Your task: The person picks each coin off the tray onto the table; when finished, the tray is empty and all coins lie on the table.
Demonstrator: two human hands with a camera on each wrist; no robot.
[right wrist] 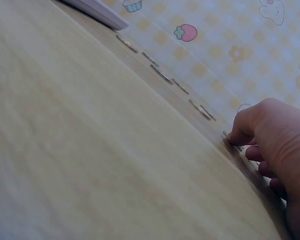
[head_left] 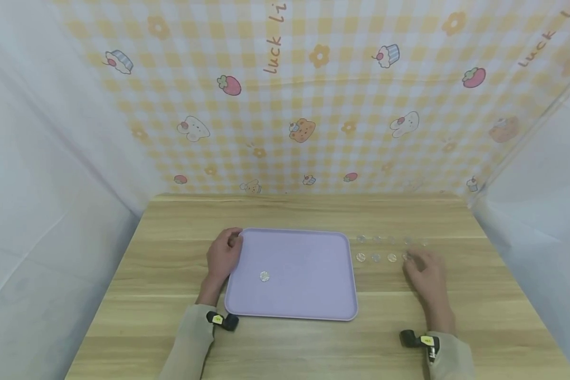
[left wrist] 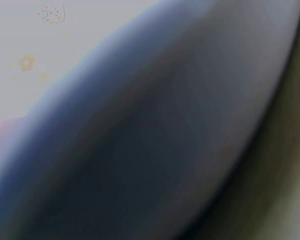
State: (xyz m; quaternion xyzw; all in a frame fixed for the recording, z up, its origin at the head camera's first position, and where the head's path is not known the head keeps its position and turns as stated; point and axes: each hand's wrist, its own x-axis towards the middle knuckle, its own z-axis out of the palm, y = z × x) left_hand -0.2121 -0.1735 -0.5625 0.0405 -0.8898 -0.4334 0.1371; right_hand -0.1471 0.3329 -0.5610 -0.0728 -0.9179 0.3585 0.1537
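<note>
A lilac tray (head_left: 304, 253) lies on the wooden table. My left hand (head_left: 223, 256) holds its far left edge with curled fingers. On the tray, left of its middle, lies one silvery coin-like disc (head_left: 264, 276). To the tray's right, several similar thin discs (head_left: 376, 257) lie in two rows. My right hand (head_left: 427, 274) is low at the right end of the near row, thumb and finger pinching a disc (head_left: 406, 257) there. In the right wrist view, the right hand (right wrist: 277, 145) has its other fingers curled under and partly hides that disc.
The wooden table (head_left: 285, 348) meets a yellow checked cloth (head_left: 285, 105) at its back edge. White sheets hang at both sides. The left wrist view is mostly filled by a blurred grey-blue band. A tray corner (right wrist: 102, 14) shows at the right wrist view's top.
</note>
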